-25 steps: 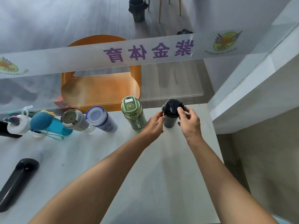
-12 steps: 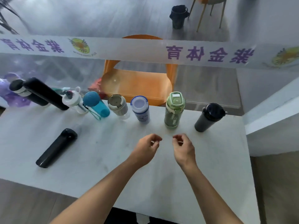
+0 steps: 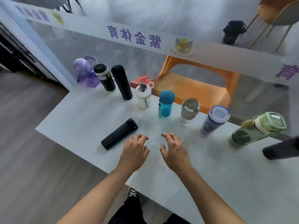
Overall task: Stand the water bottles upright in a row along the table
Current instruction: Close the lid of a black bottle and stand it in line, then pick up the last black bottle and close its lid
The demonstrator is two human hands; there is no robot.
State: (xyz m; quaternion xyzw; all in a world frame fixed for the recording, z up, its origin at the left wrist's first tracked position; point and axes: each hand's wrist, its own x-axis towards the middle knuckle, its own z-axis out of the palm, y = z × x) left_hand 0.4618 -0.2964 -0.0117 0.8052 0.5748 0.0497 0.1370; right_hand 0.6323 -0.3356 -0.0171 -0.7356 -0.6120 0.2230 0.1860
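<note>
Several bottles stand upright along the far edge of the white table (image 3: 210, 175): purple bottle (image 3: 85, 73), black flask with a silver ring (image 3: 105, 78), tall black flask (image 3: 122, 82), white-lidded clear bottle (image 3: 144, 97), blue bottle (image 3: 166, 103), grey tumbler (image 3: 190, 110), white-and-blue bottle (image 3: 215, 119), green bottle (image 3: 257, 129) and dark grey cup (image 3: 281, 150) at the right edge. One black flask (image 3: 119, 136) lies on its side near the table's left corner. My left hand (image 3: 135, 151) hovers open just right of it. My right hand (image 3: 175, 149) is open beside the left, holding nothing.
A glass partition with a white banner of purple characters (image 3: 134, 37) runs right behind the bottles. An orange chair (image 3: 199, 89) sits beyond it. The table's left edge drops to a wood floor (image 3: 40, 159). My dark-clothed legs (image 3: 129, 209) show below the near edge.
My view has swung left along the table. Both hands let go of the dark grey cup at the right end and moved left toward the lying black flask, fingers spreading.
</note>
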